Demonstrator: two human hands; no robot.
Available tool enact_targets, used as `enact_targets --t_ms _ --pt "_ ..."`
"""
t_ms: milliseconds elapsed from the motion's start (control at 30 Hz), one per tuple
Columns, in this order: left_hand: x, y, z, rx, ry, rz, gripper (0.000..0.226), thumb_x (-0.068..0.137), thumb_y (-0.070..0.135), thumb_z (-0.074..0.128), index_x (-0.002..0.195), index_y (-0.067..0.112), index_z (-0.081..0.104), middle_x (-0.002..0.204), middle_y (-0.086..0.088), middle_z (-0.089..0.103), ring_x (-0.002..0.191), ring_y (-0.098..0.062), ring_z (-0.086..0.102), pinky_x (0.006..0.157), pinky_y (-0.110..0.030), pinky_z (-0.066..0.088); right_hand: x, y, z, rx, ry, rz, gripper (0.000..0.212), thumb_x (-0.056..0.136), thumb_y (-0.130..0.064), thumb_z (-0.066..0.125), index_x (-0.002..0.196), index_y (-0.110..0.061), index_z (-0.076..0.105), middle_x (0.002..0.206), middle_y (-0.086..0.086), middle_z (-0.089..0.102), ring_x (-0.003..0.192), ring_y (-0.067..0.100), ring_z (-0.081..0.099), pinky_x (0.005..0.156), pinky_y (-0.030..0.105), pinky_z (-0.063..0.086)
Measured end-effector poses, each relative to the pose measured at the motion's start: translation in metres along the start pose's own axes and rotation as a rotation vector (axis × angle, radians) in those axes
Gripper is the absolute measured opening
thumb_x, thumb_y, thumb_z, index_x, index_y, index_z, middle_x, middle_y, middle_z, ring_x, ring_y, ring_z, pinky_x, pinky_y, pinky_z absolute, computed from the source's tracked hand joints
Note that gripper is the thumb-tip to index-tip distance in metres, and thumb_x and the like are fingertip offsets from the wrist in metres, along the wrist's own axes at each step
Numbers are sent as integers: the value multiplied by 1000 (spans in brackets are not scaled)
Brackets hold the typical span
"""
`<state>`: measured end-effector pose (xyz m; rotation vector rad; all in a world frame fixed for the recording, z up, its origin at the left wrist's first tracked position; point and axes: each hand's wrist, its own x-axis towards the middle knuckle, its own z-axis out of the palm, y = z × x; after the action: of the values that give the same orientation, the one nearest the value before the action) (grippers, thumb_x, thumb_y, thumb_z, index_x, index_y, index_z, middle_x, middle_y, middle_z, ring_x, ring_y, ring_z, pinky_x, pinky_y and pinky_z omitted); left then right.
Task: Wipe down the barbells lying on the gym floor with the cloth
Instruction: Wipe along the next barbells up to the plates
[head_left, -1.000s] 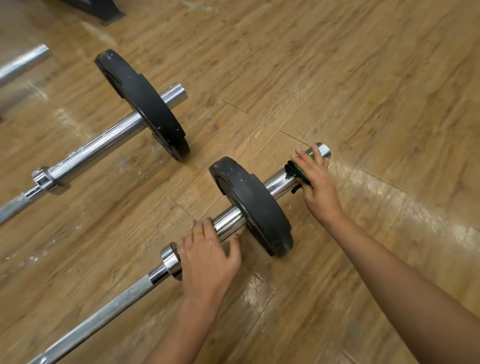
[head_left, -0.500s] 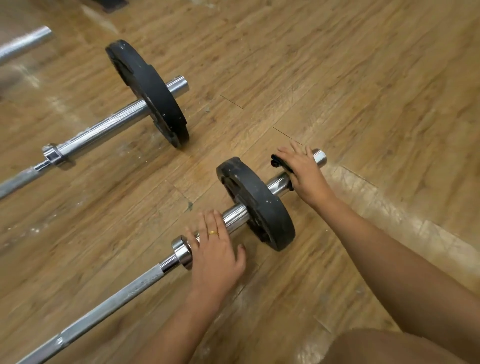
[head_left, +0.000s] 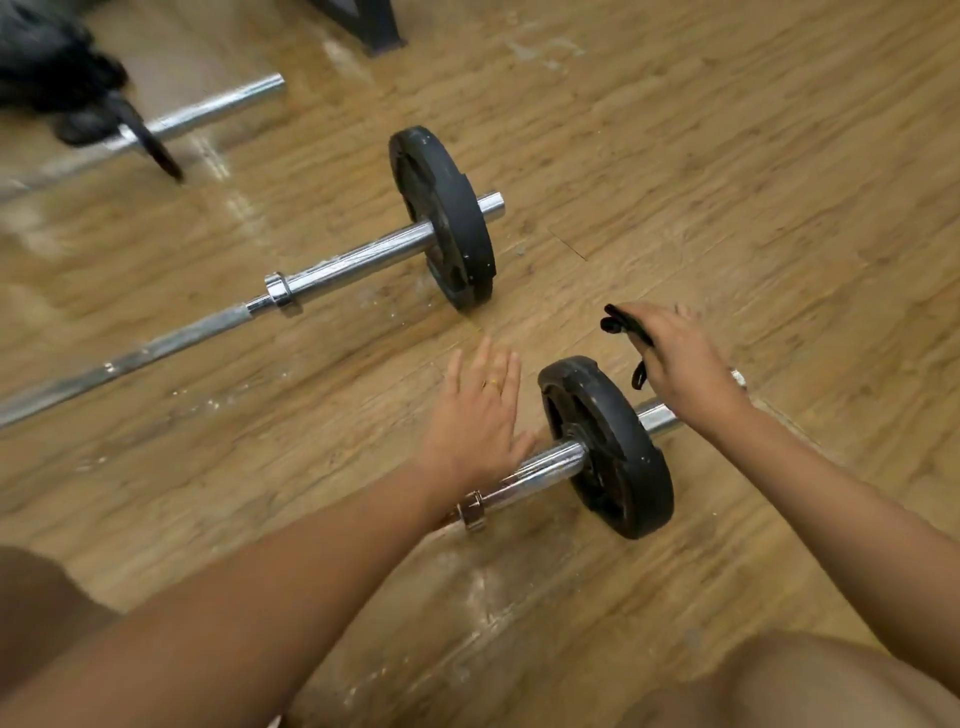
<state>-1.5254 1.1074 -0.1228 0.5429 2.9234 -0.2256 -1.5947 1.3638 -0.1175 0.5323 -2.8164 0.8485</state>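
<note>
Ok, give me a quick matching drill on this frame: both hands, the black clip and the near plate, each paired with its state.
Things:
1. left hand
2. right hand
3. black clip
4. near plate

States:
A. threaded on the chrome sleeve, edge on the floor
B. open, fingers straight, holding nothing
C. held in the air, clear of the bar
D. fingers curled round something black

Pairs: 1-B, 2-D, 3-C, 4-A
</note>
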Motion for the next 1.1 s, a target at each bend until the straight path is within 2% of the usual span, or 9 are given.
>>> enact_targets --t_ms 167,300,367,500,633,733,833,933,1100 --pt "-20 -104 -66 171 24 89 83 101 61 11 157 3 -7 167 -16 -7 154 -29 -11 124 -51 -3 50 -95 -3 -21 -203 -126 45 98 -1 55 140 -17 53 129 10 64 119 28 55 119 51 26" --pt "-78 -195 -80 169 21 54 87 97 63 5 158 1 -1 167 -16 -3 154 -28 -7 125 -46 -4 54 -167 58 -95 -333 -337 59 87 4 66 137 -21 52 131 5 60 123 27 54 117 45 23" --pt "-119 -238 -70 147 16 -13 88 96 62 5 158 0 4 166 -17 2 155 -29 -1 124 -44 -2 46 -203 97 -49 -333 -368 60 83 7 66 136 -20 52 129 4 59 123 27 52 118 45 21" --pt "-233 -302 5 94 -35 -333 82 101 58 16 155 -4 22 162 -20 23 153 -31 15 123 -50 17 0 -273 174 77 -376 -253 64 80 11 64 135 -21 52 133 0 57 135 26 44 122 48 15" --pt "-354 -315 91 -26 -140 -652 80 100 54 19 149 -7 37 156 -22 37 146 -36 34 116 -49 20 -48 -301 233 124 -464 -319 77 74 15 68 139 -22 48 138 -1 54 140 27 42 122 46 12" --pt "-404 -315 113 -61 -179 -783 76 100 51 25 150 -5 35 157 -21 35 146 -36 34 116 -52 23 -44 -322 243 100 -527 -363 80 70 15 71 138 -22 48 135 -2 54 133 29 47 120 48 18" --pt "-418 -322 97 -98 -159 -862 73 99 47 30 150 -5 35 158 -22 34 147 -35 30 117 -54 20 -24 -355 233 103 -518 -315 75 72 18 70 138 -14 54 136 8 59 137 35 46 120 51 16" --pt "-425 -328 73 -109 -155 -883 72 100 45 31 152 -4 33 160 -20 30 150 -33 24 118 -53 15 1 -395 215 74 -545 -332 70 80 16 65 140 -15 51 142 6 55 144 31 36 122 48 11" --pt "-433 -336 34 -160 -178 -873 71 101 47 28 154 -1 30 161 -17 28 151 -31 23 118 -55 18 39 -457 196 -23 -589 -431 68 81 10 67 141 -18 48 144 5 52 145 31 35 122 52 14"
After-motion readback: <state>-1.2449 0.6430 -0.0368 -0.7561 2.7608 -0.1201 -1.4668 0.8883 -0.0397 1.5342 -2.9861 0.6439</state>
